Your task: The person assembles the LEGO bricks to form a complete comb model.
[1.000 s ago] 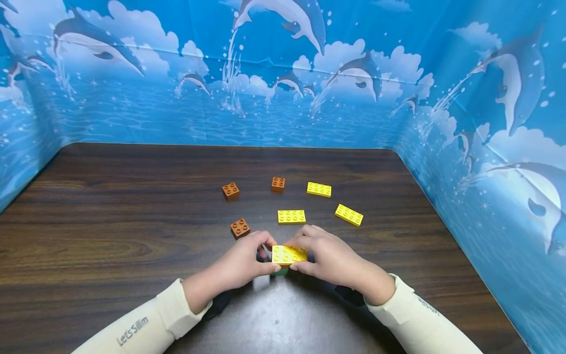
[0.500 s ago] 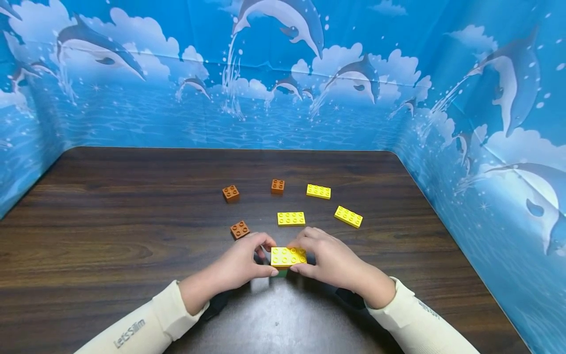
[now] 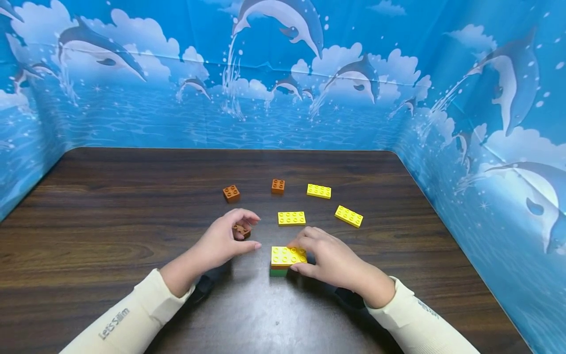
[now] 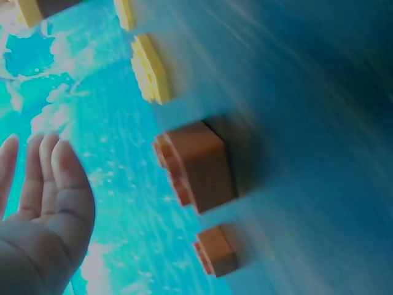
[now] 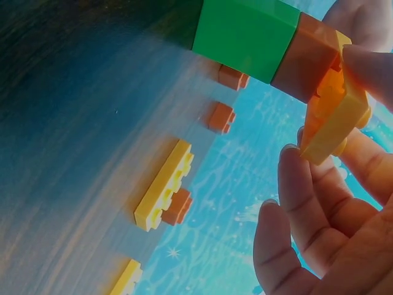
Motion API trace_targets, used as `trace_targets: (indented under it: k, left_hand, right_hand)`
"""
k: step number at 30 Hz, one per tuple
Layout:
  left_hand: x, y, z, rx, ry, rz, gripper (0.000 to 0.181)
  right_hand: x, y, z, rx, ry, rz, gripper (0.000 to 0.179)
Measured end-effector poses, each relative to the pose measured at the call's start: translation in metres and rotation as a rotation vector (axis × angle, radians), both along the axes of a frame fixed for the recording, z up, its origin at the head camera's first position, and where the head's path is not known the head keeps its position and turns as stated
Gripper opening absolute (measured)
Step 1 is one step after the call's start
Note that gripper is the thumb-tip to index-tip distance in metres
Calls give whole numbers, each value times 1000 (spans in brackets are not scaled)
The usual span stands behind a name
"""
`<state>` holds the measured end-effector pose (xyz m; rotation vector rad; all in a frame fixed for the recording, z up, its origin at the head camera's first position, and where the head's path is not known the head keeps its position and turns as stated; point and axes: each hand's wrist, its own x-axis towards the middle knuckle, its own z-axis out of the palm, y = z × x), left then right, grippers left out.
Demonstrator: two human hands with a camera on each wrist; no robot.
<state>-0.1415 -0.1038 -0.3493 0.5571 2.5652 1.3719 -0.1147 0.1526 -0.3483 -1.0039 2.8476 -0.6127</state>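
Note:
In the head view a small stack stands near the front of the table: a green brick (image 3: 278,272) at the bottom, a brown brick (image 5: 307,56) on it, and a yellow eight-stud brick (image 3: 281,256) on top. One end of the yellow brick juts out past the stack. My right hand (image 3: 329,258) pinches that end between thumb and fingers. My left hand (image 3: 221,238) is apart from the stack, its thumb and fingers spread. It hovers over a brown four-stud brick (image 3: 241,229), partly hiding it. Nothing lies between the left fingers in the left wrist view.
Two more brown bricks, one (image 3: 231,193) left and one (image 3: 278,186) in the middle, lie farther back. Three flat yellow bricks lie nearby: one behind the stack (image 3: 291,218), one at the back (image 3: 319,191), one to the right (image 3: 349,216). A dolphin-print curtain (image 3: 274,113) encloses the table.
My left hand has let go of the stack and moved left and away to the nearest loose brown brick. The right hand and the stack stay in place.

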Motion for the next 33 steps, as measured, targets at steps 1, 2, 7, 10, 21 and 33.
trace_targets:
  k: [1,2,7,10,21,33]
  left_hand:
    - [-1,-1,0,8,-2,21,45]
    - [-3,-3,-1,15,-3,39,45]
    - [-10,-10,-4,26,0,112,47]
    - [-15,-14,-8,19,-15,130,49]
    - [-32,-19,-16,-37,-186,183,54]
    - [-36,-22,-20,3,-336,176,54]
  right_hand:
    - [0,0,0,-1,2,1,36]
    - [0,0,0,-2,6,3,36]
    - [0,-1,0,-1,22,7,36]
    - [0,-2,0,2,27,6,36]
    - [1,-1,2,23,31,1,35]
    - [1,-2,2,31,24,-9,35]
